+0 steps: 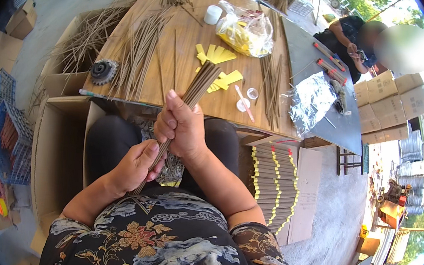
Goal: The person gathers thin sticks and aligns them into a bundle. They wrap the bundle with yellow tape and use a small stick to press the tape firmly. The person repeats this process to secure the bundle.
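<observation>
A bundle of thin brown incense sticks [201, 85] slants up from my lap to the table edge, gripped in both fists. My right hand [184, 126] wraps round its middle, thumb pointing up along the sticks. Lower down, close to my body, my left hand [137, 166] is closed round the bundle's lower part. Just beyond the bundle's top end lie yellow paper strips [214, 54], fanned out on the wooden table [181, 32]. A pink stick [244, 104] rests across a small round white lid [241, 106] to their right.
Loose sticks [140, 53] spread over the table's left, near a black gear-like wheel [104, 72]. A clear bag [244, 29] of yellow strips stands behind. Yellow-banded bundles [271, 184] lie at lower right; an open carton [60, 152] stands left. Another person [345, 40] works at far right.
</observation>
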`<state>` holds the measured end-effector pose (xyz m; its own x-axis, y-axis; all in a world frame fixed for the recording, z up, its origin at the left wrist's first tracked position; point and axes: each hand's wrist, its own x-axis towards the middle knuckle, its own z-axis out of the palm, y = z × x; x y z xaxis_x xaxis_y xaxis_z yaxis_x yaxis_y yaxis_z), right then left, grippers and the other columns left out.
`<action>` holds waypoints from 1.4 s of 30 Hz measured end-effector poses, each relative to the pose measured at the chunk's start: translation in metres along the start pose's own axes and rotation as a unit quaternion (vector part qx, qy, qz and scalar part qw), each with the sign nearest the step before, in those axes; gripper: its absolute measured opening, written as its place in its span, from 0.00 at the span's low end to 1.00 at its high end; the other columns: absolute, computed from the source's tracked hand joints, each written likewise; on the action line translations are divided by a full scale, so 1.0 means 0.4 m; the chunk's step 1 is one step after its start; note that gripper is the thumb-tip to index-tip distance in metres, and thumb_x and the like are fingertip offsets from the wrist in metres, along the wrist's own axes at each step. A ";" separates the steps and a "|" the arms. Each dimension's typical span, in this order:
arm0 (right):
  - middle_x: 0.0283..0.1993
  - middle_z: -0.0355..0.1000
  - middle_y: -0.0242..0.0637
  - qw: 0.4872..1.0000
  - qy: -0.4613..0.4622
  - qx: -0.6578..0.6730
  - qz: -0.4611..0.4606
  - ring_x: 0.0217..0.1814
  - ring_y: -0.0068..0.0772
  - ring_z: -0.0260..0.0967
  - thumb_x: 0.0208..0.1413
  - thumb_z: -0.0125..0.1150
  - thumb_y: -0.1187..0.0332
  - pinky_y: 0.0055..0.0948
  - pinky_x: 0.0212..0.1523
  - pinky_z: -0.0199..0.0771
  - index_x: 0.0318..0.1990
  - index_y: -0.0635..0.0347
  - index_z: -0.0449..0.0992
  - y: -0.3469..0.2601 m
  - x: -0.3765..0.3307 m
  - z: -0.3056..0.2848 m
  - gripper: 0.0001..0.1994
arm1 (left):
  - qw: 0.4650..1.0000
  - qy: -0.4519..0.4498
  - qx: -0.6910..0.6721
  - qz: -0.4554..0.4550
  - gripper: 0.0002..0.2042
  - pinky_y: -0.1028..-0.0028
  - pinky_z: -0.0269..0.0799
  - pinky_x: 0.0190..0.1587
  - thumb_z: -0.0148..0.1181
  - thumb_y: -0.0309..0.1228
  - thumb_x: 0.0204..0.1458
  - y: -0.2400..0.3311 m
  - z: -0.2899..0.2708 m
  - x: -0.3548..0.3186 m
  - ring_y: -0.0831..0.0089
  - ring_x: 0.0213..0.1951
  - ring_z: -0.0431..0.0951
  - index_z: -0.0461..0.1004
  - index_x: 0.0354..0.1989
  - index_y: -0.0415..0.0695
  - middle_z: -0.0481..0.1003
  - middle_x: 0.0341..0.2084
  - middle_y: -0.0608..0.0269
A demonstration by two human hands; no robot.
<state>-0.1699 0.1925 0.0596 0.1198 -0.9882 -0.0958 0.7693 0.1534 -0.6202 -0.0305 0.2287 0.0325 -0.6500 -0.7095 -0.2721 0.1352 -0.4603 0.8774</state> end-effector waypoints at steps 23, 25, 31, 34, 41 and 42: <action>0.38 0.70 0.38 0.447 0.166 -0.861 -0.177 0.43 0.43 0.64 0.42 0.60 0.61 0.34 0.47 0.61 0.36 0.53 0.77 -0.103 0.283 -0.415 0.13 | 0.992 0.067 -0.103 0.015 0.18 0.86 0.55 0.15 0.37 0.45 0.58 0.024 -0.085 0.049 0.85 0.14 0.59 0.63 0.29 0.43 0.62 0.15 0.70; 0.37 0.70 0.38 0.452 0.142 -0.867 -0.154 0.43 0.43 0.65 0.42 0.60 0.61 0.35 0.46 0.62 0.37 0.51 0.77 -0.112 0.304 -0.437 0.13 | 0.993 0.061 -0.101 0.022 0.18 0.86 0.55 0.15 0.37 0.45 0.58 0.028 -0.093 0.056 0.85 0.14 0.59 0.63 0.29 0.42 0.62 0.15 0.70; 0.38 0.70 0.45 0.482 0.080 -0.867 -0.098 0.44 0.44 0.65 0.40 0.62 0.61 0.35 0.45 0.64 0.36 0.60 0.76 -0.139 0.338 -0.436 0.16 | 0.992 0.075 -0.099 0.018 0.19 0.85 0.55 0.14 0.38 0.47 0.57 0.026 -0.106 0.079 0.84 0.12 0.58 0.64 0.32 0.42 0.62 0.15 0.69; 0.37 0.70 0.47 0.497 0.111 -0.860 -0.025 0.44 0.44 0.66 0.37 0.63 0.63 0.35 0.44 0.65 0.32 0.62 0.75 -0.161 0.347 -0.424 0.14 | 0.992 0.070 -0.103 0.017 0.19 0.85 0.55 0.14 0.39 0.48 0.57 0.030 -0.109 0.086 0.84 0.12 0.58 0.64 0.32 0.42 0.62 0.15 0.69; 0.32 0.72 0.49 0.529 0.075 -0.845 0.026 0.38 0.46 0.69 0.34 0.60 0.67 0.34 0.39 0.68 0.28 0.64 0.74 -0.163 0.385 -0.421 0.12 | 0.992 0.069 -0.104 0.023 0.19 0.85 0.54 0.13 0.39 0.47 0.57 0.033 -0.113 0.078 0.84 0.12 0.59 0.64 0.32 0.42 0.62 0.15 0.69; 0.31 0.72 0.49 0.522 0.080 -0.849 -0.024 0.36 0.46 0.70 0.34 0.61 0.67 0.34 0.38 0.69 0.28 0.64 0.74 -0.158 0.384 -0.432 0.12 | 0.991 0.073 -0.106 0.021 0.19 0.85 0.54 0.13 0.39 0.47 0.57 0.036 -0.110 0.079 0.84 0.12 0.58 0.64 0.32 0.42 0.62 0.15 0.69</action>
<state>-0.3087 0.0310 -0.0505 -0.0324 -0.9991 -0.0289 -0.9117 0.0414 -0.4088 -0.0164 0.1761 0.0193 -0.5276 -0.7929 -0.3048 0.3236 -0.5194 0.7909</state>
